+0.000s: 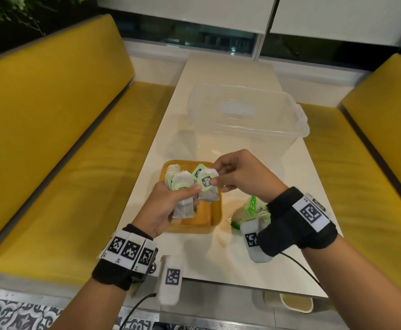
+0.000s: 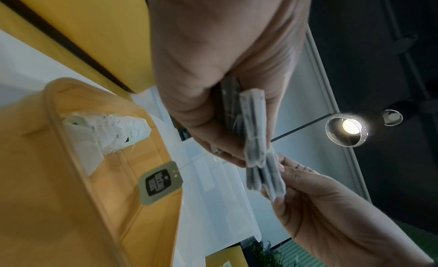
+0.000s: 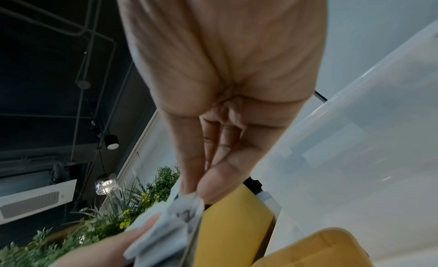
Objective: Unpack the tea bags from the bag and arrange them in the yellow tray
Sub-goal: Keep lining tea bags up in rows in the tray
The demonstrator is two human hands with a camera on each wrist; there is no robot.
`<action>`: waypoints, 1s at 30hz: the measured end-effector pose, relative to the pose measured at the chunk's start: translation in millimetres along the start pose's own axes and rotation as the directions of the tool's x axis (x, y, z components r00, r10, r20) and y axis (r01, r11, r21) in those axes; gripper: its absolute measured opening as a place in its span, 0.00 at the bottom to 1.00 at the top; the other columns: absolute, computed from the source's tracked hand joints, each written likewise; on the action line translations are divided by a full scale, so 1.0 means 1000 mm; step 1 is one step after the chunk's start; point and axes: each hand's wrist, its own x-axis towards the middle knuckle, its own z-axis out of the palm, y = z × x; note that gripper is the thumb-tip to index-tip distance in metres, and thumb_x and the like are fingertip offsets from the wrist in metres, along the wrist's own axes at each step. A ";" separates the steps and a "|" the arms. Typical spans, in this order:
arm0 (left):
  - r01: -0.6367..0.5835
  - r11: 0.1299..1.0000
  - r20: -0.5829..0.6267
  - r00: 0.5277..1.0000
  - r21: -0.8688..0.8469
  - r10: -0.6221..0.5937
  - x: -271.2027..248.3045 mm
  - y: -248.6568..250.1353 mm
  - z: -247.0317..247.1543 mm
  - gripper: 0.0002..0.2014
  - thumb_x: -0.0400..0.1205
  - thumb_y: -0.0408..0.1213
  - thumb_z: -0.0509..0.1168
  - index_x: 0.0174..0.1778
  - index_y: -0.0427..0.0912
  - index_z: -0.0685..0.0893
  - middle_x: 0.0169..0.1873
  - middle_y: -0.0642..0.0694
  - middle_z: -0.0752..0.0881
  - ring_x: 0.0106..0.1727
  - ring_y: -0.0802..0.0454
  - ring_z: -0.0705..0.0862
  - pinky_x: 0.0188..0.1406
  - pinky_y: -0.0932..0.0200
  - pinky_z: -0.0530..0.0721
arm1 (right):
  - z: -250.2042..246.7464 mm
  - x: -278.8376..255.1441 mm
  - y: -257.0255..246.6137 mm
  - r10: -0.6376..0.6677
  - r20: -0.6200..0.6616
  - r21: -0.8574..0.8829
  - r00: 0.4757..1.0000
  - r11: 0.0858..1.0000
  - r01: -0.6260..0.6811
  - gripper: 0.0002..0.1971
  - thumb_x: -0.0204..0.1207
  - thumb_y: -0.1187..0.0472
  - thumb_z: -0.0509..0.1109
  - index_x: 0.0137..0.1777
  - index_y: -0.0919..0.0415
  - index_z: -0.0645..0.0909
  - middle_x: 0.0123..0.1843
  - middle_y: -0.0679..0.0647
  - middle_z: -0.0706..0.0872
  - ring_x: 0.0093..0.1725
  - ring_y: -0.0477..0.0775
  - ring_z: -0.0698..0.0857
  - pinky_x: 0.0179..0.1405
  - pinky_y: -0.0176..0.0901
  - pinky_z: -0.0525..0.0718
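Left hand [image 1: 168, 206]: fingers and thumb curled round a bunch of tea bags [image 1: 183, 198], held over the yellow tray [image 1: 216, 210].
Right hand [image 1: 240, 175]: thumb and forefinger pinch one bag [image 1: 209, 186] at its top edge, at 3 o'clock of the left hand's bunch and touching it; the other fingers are loosely curled.
Hands together: they meet over the tray's middle, fingertips almost touching.
Tray: on the white table [image 1: 242, 258], near its front edge, at 6 o'clock of the clear tub [image 1: 247, 110].
Bags already in tray: a few lie against its far-left corner [image 1: 173, 170]; how many I cannot tell.
Packet [image 1: 249, 213]: green and clear, lying on the table just at 3 o'clock of the tray, partly hidden by the right wrist.
Head view only: the packet, the tub, the yellow benches [image 1: 52, 139] on both sides of the table.
Left wrist view only: the bunch seen edge-on [image 2: 253, 130] between thumb and fingers; a green tag [image 2: 161, 183] dangling over the tray; a crumpled bag [image 2: 111, 132] against the tray wall; a lit ceiling lamp [image 2: 348, 128].
Right wrist view only: the pinch from behind [image 3: 196, 194], thumb and finger pressed on the bag's paper corner; green plants [image 3: 118, 205] at 7 o'clock; the tub's wall at 3 o'clock.
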 end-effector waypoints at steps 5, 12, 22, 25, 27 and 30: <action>0.019 0.998 -0.021 1.000 -0.053 -0.020 0.000 0.001 -0.004 0.14 0.77 0.33 0.73 0.59 0.37 0.85 0.46 0.42 0.92 0.37 0.52 0.90 0.32 0.59 0.87 | -0.005 -0.001 -0.002 0.007 -0.009 0.077 1.000 0.997 -0.006 0.07 0.74 0.71 0.75 0.51 0.71 0.88 0.42 0.68 0.90 0.34 0.52 0.87 0.35 0.37 0.89; 0.023 0.997 -0.038 0.999 -0.068 -0.026 0.002 0.002 -0.009 0.21 0.70 0.40 0.74 0.58 0.41 0.85 0.51 0.42 0.92 0.49 0.47 0.90 0.38 0.56 0.89 | -0.004 -0.003 -0.003 0.003 -0.036 0.137 0.999 0.991 0.002 0.07 0.78 0.68 0.71 0.52 0.68 0.88 0.41 0.65 0.90 0.37 0.52 0.87 0.33 0.39 0.88; 0.006 0.990 -0.060 0.998 -0.140 -0.014 0.003 0.009 -0.015 0.09 0.77 0.39 0.71 0.51 0.40 0.86 0.40 0.44 0.90 0.42 0.52 0.88 0.30 0.61 0.85 | -0.007 -0.008 0.007 0.003 -0.076 0.102 0.997 0.995 0.004 0.07 0.79 0.70 0.69 0.52 0.72 0.88 0.39 0.61 0.89 0.34 0.50 0.85 0.31 0.38 0.87; -0.012 0.995 -0.101 0.995 -0.101 0.002 0.001 0.009 -0.016 0.08 0.76 0.41 0.73 0.47 0.43 0.87 0.39 0.45 0.89 0.43 0.51 0.87 0.33 0.59 0.84 | -0.009 -0.010 0.008 -0.021 -0.084 0.042 0.996 0.999 0.025 0.07 0.79 0.69 0.70 0.50 0.72 0.88 0.39 0.65 0.89 0.33 0.50 0.84 0.32 0.40 0.87; -0.085 0.996 -0.190 0.978 0.011 0.085 0.000 0.009 -0.013 0.07 0.78 0.40 0.73 0.47 0.41 0.88 0.39 0.43 0.89 0.45 0.49 0.87 0.39 0.53 0.86 | -0.008 -0.010 0.007 -0.041 -0.100 -0.028 0.994 0.999 0.038 0.06 0.79 0.69 0.70 0.48 0.71 0.88 0.39 0.68 0.89 0.33 0.51 0.84 0.32 0.41 0.87; -0.209 0.951 -0.258 0.929 0.228 0.266 -0.004 0.012 -0.005 0.06 0.76 0.41 0.76 0.46 0.44 0.91 0.40 0.42 0.90 0.43 0.48 0.87 0.47 0.47 0.87 | -0.006 -0.009 0.006 -0.062 -0.158 -0.084 0.985 0.995 0.049 0.06 0.78 0.67 0.71 0.46 0.69 0.88 0.39 0.69 0.89 0.33 0.54 0.85 0.31 0.39 0.86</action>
